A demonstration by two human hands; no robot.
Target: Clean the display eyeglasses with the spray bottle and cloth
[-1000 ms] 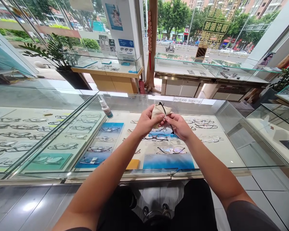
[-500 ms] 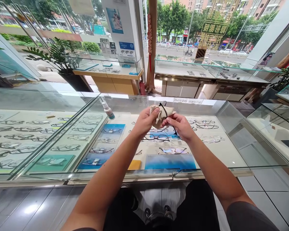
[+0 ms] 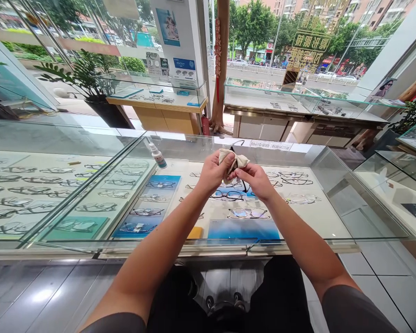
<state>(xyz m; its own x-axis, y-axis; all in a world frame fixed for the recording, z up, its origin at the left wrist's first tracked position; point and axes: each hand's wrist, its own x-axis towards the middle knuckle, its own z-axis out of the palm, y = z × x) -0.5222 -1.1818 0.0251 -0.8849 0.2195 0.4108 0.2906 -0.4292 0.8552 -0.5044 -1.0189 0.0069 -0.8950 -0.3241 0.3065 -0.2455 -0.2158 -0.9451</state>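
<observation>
Above the glass counter, my left hand is closed around a beige cloth, thumb on top. The cloth is folded over a pair of dark-framed eyeglasses; the lenses are mostly hidden by it. One dark temple sticks up beyond the cloth and the other hangs below. My right hand pinches the eyeglasses and the cloth's edge on the right side, fingertips close to those of my left hand. A white spray bottle stands on the counter, left of my hands.
Inside the counter lie rows of spectacle frames, some on blue display boards. A yellow item lies near the front edge. More glass cases, a potted plant and a wooden post stand beyond, before the windows.
The cloth and eyeglasses have turned slightly in my hands; the dark rim seen across the cloth before is now mostly covered. My left hand has shifted a little to the right.
</observation>
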